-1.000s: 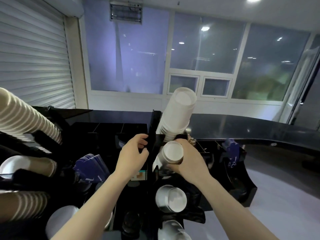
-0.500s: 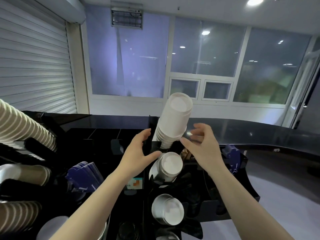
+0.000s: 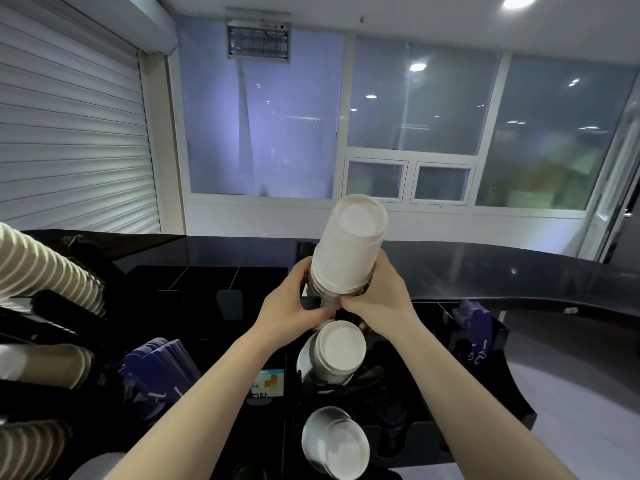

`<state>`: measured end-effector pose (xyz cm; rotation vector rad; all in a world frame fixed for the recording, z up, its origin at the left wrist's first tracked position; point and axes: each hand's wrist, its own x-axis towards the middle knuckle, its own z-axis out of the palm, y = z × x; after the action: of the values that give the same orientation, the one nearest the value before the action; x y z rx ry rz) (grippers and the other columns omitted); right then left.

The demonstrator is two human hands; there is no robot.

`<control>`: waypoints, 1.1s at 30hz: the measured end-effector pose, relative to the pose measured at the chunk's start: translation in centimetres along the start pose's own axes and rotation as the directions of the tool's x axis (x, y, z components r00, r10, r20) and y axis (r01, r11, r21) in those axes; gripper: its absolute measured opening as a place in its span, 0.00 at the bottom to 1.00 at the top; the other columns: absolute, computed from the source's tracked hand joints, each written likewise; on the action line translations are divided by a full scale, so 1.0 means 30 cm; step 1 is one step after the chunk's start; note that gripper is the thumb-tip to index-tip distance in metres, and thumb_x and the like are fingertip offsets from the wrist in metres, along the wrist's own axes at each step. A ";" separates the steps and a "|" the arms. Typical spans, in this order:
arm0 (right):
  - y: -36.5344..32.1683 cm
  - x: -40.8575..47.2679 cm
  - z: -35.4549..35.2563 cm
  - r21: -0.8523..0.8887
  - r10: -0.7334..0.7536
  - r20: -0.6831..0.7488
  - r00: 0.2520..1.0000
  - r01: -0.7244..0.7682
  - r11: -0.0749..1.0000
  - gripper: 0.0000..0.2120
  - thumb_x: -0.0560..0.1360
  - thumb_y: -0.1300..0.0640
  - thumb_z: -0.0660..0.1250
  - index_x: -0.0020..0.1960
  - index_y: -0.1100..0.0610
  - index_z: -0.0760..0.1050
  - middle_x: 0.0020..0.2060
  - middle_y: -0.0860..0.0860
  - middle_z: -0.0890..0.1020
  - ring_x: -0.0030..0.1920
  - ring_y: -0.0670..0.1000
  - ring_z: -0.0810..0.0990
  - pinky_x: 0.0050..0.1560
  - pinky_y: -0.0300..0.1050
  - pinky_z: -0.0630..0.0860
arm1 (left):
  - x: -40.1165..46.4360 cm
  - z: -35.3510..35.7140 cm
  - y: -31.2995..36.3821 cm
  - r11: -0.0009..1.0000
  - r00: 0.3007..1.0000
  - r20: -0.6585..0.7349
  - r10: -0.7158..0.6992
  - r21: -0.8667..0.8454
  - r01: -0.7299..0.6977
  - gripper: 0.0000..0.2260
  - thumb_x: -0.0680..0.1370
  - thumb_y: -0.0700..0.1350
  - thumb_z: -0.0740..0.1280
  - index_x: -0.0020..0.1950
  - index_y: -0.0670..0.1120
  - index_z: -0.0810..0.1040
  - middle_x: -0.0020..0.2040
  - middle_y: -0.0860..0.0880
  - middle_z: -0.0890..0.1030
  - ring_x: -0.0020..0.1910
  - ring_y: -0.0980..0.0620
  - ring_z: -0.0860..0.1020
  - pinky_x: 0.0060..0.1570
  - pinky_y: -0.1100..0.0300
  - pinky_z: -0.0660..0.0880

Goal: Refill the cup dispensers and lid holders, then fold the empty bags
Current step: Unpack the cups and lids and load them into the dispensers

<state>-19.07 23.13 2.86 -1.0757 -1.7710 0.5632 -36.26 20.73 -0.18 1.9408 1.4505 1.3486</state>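
Gripping the white cup stack near its base, left hand and right hand, fingers apparently curled round it

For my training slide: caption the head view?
Both hands grip white cup stack over black dispenser.

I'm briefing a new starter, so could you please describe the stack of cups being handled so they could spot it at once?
On the black dispenser rack, a column of white cup stacks runs front to back. The tall stack is the rearmost, gripped at its base by the left hand and right hand, rising far above the others.
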 end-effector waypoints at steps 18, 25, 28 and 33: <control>-0.038 -0.018 0.004 0.087 0.084 0.034 0.996 -0.087 0.992 0.44 0.56 0.49 0.80 0.66 0.45 0.62 0.50 0.36 0.75 0.52 0.42 0.76 0.43 0.32 0.72 | 0.023 -0.019 0.009 0.998 0.996 0.082 -0.037 -0.054 0.041 0.42 0.63 0.60 0.76 0.73 0.59 0.59 0.64 0.61 0.75 0.63 0.59 0.74 0.62 0.52 0.73; -0.079 -0.045 0.021 0.031 0.160 -0.036 0.987 -0.158 0.987 0.36 0.49 0.37 0.72 0.55 0.48 0.74 0.46 0.42 0.81 0.47 0.46 0.80 0.43 0.49 0.80 | 0.025 -0.013 0.010 0.978 0.993 0.066 -0.097 -0.178 0.108 0.31 0.63 0.49 0.79 0.62 0.59 0.70 0.58 0.61 0.79 0.57 0.66 0.75 0.54 0.65 0.73; -0.071 -0.031 0.014 0.041 0.164 -0.032 0.986 -0.163 0.986 0.32 0.53 0.42 0.78 0.55 0.49 0.75 0.48 0.43 0.81 0.49 0.47 0.80 0.46 0.49 0.80 | 0.038 -0.037 0.012 0.921 0.979 0.159 -0.129 -0.347 0.178 0.30 0.60 0.43 0.76 0.61 0.54 0.74 0.57 0.55 0.81 0.58 0.59 0.78 0.52 0.63 0.75; -0.049 -0.015 0.012 0.079 0.173 -0.034 0.984 -0.170 0.982 0.32 0.55 0.47 0.80 0.56 0.49 0.74 0.51 0.43 0.81 0.53 0.47 0.79 0.52 0.47 0.77 | 0.049 -0.065 0.014 0.865 0.956 0.262 -0.134 -0.439 0.242 0.29 0.62 0.34 0.67 0.62 0.48 0.73 0.56 0.52 0.83 0.58 0.55 0.79 0.50 0.64 0.75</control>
<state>-19.92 22.03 3.58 -1.1854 -1.6179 0.7032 -37.68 21.41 1.76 1.5340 1.0533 1.2071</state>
